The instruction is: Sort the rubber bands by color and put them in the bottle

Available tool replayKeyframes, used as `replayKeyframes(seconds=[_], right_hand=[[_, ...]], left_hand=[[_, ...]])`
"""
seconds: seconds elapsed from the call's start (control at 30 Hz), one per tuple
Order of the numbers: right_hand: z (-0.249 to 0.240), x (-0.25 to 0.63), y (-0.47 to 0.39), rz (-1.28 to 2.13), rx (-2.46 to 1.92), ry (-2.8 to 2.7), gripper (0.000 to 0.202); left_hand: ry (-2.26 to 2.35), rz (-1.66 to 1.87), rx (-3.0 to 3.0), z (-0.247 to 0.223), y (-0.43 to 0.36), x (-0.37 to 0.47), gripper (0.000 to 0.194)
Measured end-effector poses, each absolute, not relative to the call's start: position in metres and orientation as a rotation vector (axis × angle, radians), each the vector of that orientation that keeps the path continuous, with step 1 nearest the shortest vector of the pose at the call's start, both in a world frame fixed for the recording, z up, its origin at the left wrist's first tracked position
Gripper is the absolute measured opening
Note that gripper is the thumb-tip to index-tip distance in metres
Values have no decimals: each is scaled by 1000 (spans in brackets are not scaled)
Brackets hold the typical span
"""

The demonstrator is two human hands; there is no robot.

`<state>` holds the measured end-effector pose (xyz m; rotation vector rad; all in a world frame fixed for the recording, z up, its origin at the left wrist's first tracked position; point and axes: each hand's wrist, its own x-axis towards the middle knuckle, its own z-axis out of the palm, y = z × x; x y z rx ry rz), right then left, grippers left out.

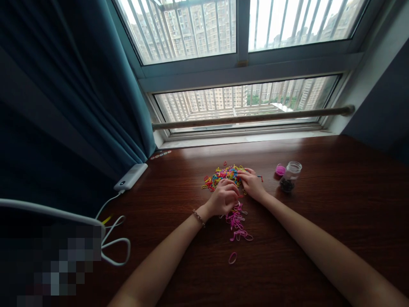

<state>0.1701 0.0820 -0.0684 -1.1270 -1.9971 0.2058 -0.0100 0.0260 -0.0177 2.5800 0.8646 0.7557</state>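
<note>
A heap of small multicoloured rubber bands (212, 181) lies on the dark wooden table, with red, yellow, blue and pink ones mixed together. My left hand (224, 197), with a beaded bracelet (198, 218) at its wrist, is over the near side of the heap. Its fingers are curled together, and whatever they hold is hidden. On the heap's right side rests my right hand (252, 183), its fingers stretched out over the bands. Just below my left hand is a smaller cluster of pink rubber bands (236, 221). One separate pink band (232, 258) lies nearer me.
To the right stands an open clear jar (291, 174) with dark small pieces at its bottom, beside a pink lid (280, 170). A white power bank (131, 177) with a white cable (116, 245) sits at the left by the blue curtain (128, 106). A barred window is behind the table.
</note>
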Motion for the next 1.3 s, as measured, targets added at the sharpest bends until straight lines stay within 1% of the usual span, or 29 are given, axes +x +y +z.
replayKeyframes(seconds=[0.1,0.27,0.43,0.63,0.73,0.83,0.93,1.0,1.03,1.13,1.3], right_hand=[[-69,170,81,225,-1130,-2003,33],[-71,172,81,230,-1122,-2018,35],[-71,172,82,204,-1126,-2048,36],[-63,172,77,207,-1135,-1877,33],[-60,174,74,257,-1158,-1742,27],[-56,174,71,315,-1202,-1578,18],[-49,169,64,383,-1216,-1473,20],[-43,162,56,394,-1178,-1521,20],[-41,158,51,393,-1143,-1579,18],[-36,146,37,381,-976,-1820,13],[-34,137,19,235,-616,-2340,15]], left_hand=[[812,676,2616,-14,20,-6,13],[737,696,2687,-13,16,-4,13],[737,577,2755,-13,15,-4,14],[679,604,2758,-13,14,-4,11],[695,648,2710,-15,16,-6,11],[848,718,2663,-18,24,-12,13],[1180,893,2572,-23,39,-24,15],[1392,1019,2507,-28,51,-33,17],[1484,1059,2480,-31,56,-38,22],[1680,1056,2383,-41,70,-49,34],[1672,906,2345,-51,78,-54,30]])
